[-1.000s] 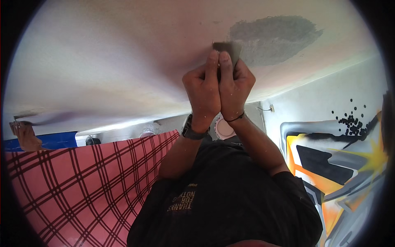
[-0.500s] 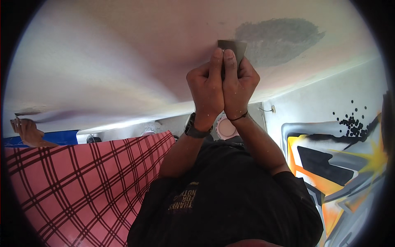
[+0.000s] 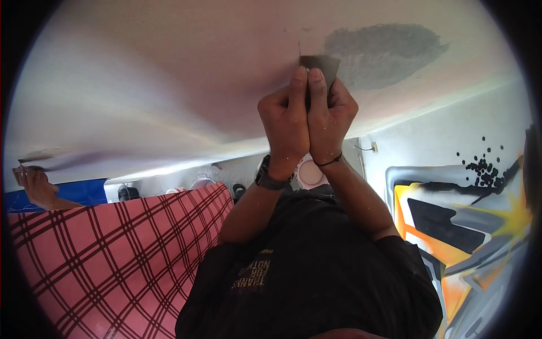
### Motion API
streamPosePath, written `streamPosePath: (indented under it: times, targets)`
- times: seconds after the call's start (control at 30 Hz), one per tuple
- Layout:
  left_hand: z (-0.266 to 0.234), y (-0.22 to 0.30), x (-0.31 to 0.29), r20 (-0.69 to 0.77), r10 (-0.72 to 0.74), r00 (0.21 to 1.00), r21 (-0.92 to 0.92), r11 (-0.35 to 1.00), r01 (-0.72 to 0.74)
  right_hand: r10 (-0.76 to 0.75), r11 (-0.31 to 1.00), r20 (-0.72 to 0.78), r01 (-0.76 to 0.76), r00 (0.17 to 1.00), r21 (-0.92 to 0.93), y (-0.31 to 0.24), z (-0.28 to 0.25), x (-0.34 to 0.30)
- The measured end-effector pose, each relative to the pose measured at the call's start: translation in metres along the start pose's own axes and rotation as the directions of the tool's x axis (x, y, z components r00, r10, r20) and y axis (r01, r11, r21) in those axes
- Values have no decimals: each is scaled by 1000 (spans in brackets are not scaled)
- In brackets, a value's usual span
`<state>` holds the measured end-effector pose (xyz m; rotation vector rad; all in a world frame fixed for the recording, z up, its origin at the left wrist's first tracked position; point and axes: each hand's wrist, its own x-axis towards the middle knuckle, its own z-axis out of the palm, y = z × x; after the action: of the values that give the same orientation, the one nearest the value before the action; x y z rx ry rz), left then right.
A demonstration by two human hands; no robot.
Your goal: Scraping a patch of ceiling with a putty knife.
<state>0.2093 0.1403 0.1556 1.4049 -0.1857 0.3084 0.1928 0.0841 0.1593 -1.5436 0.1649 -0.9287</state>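
A scraper with a flat, dark, flared blade (image 3: 326,66) is held against the pale wall (image 3: 226,62). My left hand (image 3: 285,116), with a watch (image 3: 270,174) at its wrist, is closed on the scraper. Pressed beside it, my right hand (image 3: 332,116) also grips the scraper, and both thumbs lie side by side on it. The handle is mostly hidden by my fingers. A thin dark line (image 3: 300,50) marks the wall just above the blade's left corner. To the right of the blade is a rough grey patch (image 3: 389,53).
At the far left another person's hand (image 3: 35,183) holds a flat tool to the wall, above pink plaid cloth (image 3: 124,243). A pale pink bucket (image 3: 310,173) stands below my wrists. A painted side wall (image 3: 451,220) and a cable socket (image 3: 373,147) are at right.
The thin dark line above the blade's left corner shows more plainly now. My hands and the scraper have barely shifted. The other person's hand and the plaid cloth sit slightly lower in view.
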Motion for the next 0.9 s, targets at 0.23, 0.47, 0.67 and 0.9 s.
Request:
streamPosePath:
  times: [0.23, 0.47, 0.67, 0.9]
  targets:
    - [-1, 0, 0, 12, -35, 999, 26, 999, 35, 62, 993, 50, -66, 997, 96, 9, -3, -6]
    - [-4, -1, -3, 13, -33, 999, 7, 999, 33, -1, 1000, 52, 0, 999, 31, -7, -1, 7]
    - [-1, -7, -8, 10, -65, 998, 14, 998, 65, 49, 998, 27, -50, 998, 45, 5, -5, -2]
    - [-3, -20, -11, 9, -37, 999, 27, 999, 37, 71, 995, -31, -68, 997, 78, 24, 0, -14]
